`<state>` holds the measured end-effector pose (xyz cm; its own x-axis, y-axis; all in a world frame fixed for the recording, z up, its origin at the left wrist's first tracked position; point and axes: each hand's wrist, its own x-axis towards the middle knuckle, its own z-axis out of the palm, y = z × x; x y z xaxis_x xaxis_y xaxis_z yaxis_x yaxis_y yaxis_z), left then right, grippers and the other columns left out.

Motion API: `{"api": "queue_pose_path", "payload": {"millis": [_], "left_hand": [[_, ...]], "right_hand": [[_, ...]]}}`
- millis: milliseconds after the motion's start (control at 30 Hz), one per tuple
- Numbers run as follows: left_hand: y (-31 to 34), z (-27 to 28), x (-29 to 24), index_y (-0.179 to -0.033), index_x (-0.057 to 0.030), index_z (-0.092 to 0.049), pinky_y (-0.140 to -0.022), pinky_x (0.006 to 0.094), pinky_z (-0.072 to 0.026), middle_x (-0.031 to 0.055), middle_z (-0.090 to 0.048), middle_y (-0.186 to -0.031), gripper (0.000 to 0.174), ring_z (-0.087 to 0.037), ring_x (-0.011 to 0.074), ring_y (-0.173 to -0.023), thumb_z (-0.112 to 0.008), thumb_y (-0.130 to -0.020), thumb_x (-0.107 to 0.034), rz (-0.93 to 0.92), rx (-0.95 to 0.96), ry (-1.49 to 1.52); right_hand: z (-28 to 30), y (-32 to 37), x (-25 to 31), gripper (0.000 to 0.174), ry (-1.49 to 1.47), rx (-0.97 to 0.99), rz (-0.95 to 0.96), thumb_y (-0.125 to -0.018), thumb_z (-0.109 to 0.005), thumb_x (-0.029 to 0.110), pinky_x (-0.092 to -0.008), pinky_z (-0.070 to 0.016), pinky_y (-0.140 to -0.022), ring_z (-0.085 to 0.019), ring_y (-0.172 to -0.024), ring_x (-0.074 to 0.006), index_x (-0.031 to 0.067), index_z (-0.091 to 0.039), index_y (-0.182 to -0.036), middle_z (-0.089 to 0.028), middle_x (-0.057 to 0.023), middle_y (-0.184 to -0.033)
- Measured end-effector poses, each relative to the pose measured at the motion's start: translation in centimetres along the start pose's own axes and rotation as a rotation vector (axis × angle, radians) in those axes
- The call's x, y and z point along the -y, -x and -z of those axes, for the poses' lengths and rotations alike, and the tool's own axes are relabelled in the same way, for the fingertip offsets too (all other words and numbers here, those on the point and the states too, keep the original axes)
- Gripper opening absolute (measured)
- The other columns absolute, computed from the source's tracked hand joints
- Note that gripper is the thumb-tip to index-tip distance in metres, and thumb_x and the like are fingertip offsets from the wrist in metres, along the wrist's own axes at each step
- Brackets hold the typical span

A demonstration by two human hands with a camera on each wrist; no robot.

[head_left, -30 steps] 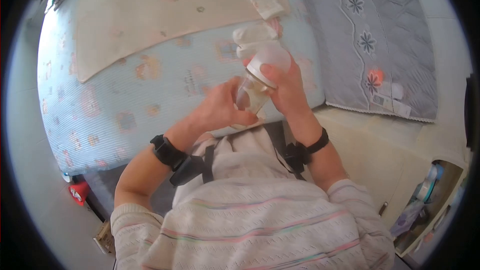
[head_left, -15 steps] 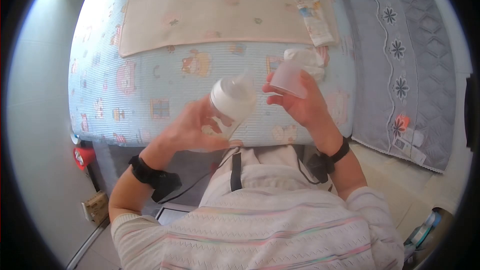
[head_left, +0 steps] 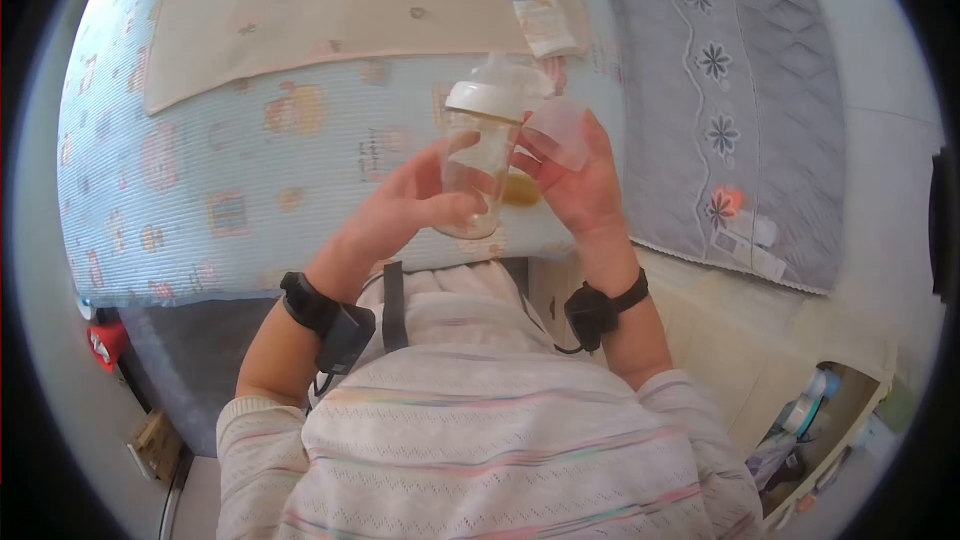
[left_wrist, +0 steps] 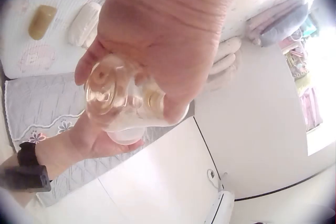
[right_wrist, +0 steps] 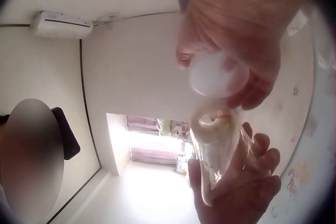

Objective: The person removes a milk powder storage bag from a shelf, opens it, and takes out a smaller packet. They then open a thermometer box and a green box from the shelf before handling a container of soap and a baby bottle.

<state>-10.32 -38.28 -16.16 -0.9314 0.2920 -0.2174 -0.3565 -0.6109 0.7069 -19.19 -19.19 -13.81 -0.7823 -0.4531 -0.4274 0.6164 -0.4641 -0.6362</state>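
A clear baby bottle (head_left: 468, 155) with a white collar (head_left: 484, 98) and a pale teat on top stands nearly upright in my left hand (head_left: 415, 198). My thumb and fingers wrap its lower body; its base faces the camera in the left wrist view. My right hand (head_left: 585, 188) holds a translucent white dome cap (head_left: 558, 135) from its far side, just right of the collar. In the right wrist view the cap (right_wrist: 218, 74) is apart from the bottle (right_wrist: 212, 140). An amber, rounded object (head_left: 521, 190) lies on the bed below the hands.
The bed has a light blue patterned sheet (head_left: 220, 170) and a beige mat (head_left: 300, 10). A white printed packet (head_left: 540, 15) lies on it, beyond the hands. To the right is a grey quilted cover (head_left: 775, 110) with small items on it. An open cubby (head_left: 815, 420) holds things at lower right.
My right hand was on the cap over the bottle's top, then lifted it off to the right. The bottle now stands more upright, and the cap is back close to it. The head view has shifted.
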Motion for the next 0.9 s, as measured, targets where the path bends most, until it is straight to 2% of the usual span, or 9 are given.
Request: {"api": "queue_pose_path", "payload": {"millis": [100, 233, 300, 533, 600, 633, 733, 800, 900], "left_hand": [[-0.7, -0.4, -0.4, -0.137, -0.0018, -0.031, -0.072, 0.026, -0.0452, 0.0066, -0.056, -0.101, 0.082, -0.052, 0.0133, -0.087, -0.077, -0.07, -0.018, 0.05, 0.041, -0.103], [-0.9, -0.7, 0.0, -0.137, -0.0038, -0.032, -0.072, 0.0242, -0.0436, 0.0039, -0.053, -0.1, 0.085, -0.049, 0.0107, -0.088, -0.079, -0.067, -0.018, 0.073, -0.023, -0.401], [-0.9, -1.0, 0.3, -0.137, 0.0035, -0.028, -0.069, 0.0283, -0.0457, 0.0077, -0.056, -0.089, 0.097, -0.054, 0.0146, -0.079, -0.08, -0.061, -0.027, -0.031, -0.118, -0.602], [-0.6, -2.1, -0.1, -0.135, 0.0045, -0.03, -0.067, 0.0281, -0.0445, 0.0085, -0.055, -0.079, 0.098, -0.055, 0.0188, -0.073, -0.078, -0.058, -0.034, -0.03, -0.182, -0.601], [-0.4, -2.1, -0.2, -0.136, -0.0045, -0.033, -0.065, 0.0215, -0.0426, 0.0013, -0.051, -0.09, 0.09, -0.05, 0.0092, -0.08, -0.081, -0.063, -0.024, -0.005, -0.173, -0.678], [-0.3, -2.1, -0.1, -0.136, -0.0045, -0.033, -0.065, 0.0215, -0.0426, 0.0013, -0.051, -0.09, 0.09, -0.05, 0.0092, -0.08, -0.081, -0.063, -0.024, -0.003, -0.17, -0.679], [-0.1, -2.1, 0.2, -0.137, -0.0037, -0.031, -0.066, 0.0213, -0.0422, 0.0018, -0.051, -0.091, 0.091, -0.05, 0.0094, -0.081, -0.081, -0.062, -0.021, -0.029, -0.167, -0.68], [-0.2, -2.2, 0.7, -0.135, 0.0044, -0.028, -0.067, 0.0284, -0.0443, 0.0093, -0.055, -0.083, 0.097, -0.053, 0.0171, -0.072, -0.078, -0.059, -0.03, -0.108, -0.198, -0.623], [-0.3, -2.2, 0.9, -0.135, 0.0048, -0.027, -0.067, 0.0282, -0.0446, 0.0088, -0.055, -0.085, 0.097, -0.052, 0.0158, -0.073, -0.079, -0.059, -0.027, -0.13, -0.172, -0.573]], "right_hand": [[1.1, 0.6, -0.1, 0.046, -0.009, -0.044, 0.007, -0.09, -0.048, 0.037, -0.0391, -0.0486, -0.079, -0.058, -0.101, -0.0277, 0.002, -0.048, -0.119, -0.059, -0.014, -0.11], [2.0, 1.1, -0.6, 0.046, -0.024, -0.069, 0.009, -0.09, -0.047, 0.038, -0.0389, -0.0481, -0.08, -0.058, -0.102, -0.0262, 0.0039, -0.048, -0.12, -0.058, -0.0121, -0.112], [2.2, 1.2, -0.8, 0.046, -0.052, -0.062, 0.006, -0.09, -0.047, 0.039, -0.0389, -0.0479, -0.081, -0.057, -0.102, -0.026, 0.0044, -0.048, -0.121, -0.058, -0.0119, -0.113], [1.7, 1.4, -0.7, 0.049, -0.058, -0.047, 0.007, -0.09, -0.045, 0.04, -0.0398, -0.0481, -0.082, -0.057, -0.103, -0.0266, 0.0044, -0.047, -0.123, -0.058, -0.0126, -0.114], [1.5, 1.6, -0.7, 0.049, -0.063, -0.062, 0.0, -0.09, -0.045, 0.041, -0.0399, -0.0481, -0.082, -0.057, -0.103, -0.0268, 0.0044, -0.047, -0.123, -0.058, -0.0128, -0.114], [1.4, 1.7, -0.8, 0.049, -0.07, -0.047, 0.006, -0.09, -0.045, 0.041, -0.0399, -0.0481, -0.082, -0.057, -0.102, -0.027, 0.0045, -0.047, -0.123, -0.058, -0.013, -0.114], [1.0, 1.9, -0.8, 0.05, -0.083, -0.033, 0.017, -0.09, -0.046, 0.041, -0.0398, -0.0483, -0.082, -0.057, -0.102, -0.0274, 0.0043, -0.047, -0.124, -0.058, -0.0133, -0.115], [1.1, 2.0, -0.9, 0.05, -0.088, -0.036, 0.023, -0.089, -0.046, 0.041, -0.0398, -0.0485, -0.081, -0.057, -0.102, -0.0276, 0.0041, -0.046, -0.124, -0.058, -0.0134, -0.115], [1.3, 2.2, -0.9, 0.051, -0.108, 0.017, 0.032, -0.089, -0.047, 0.041, -0.0397, -0.0489, -0.081, -0.056, -0.103, -0.0281, 0.0036, -0.045, -0.124, -0.057, -0.014, -0.115]]}}
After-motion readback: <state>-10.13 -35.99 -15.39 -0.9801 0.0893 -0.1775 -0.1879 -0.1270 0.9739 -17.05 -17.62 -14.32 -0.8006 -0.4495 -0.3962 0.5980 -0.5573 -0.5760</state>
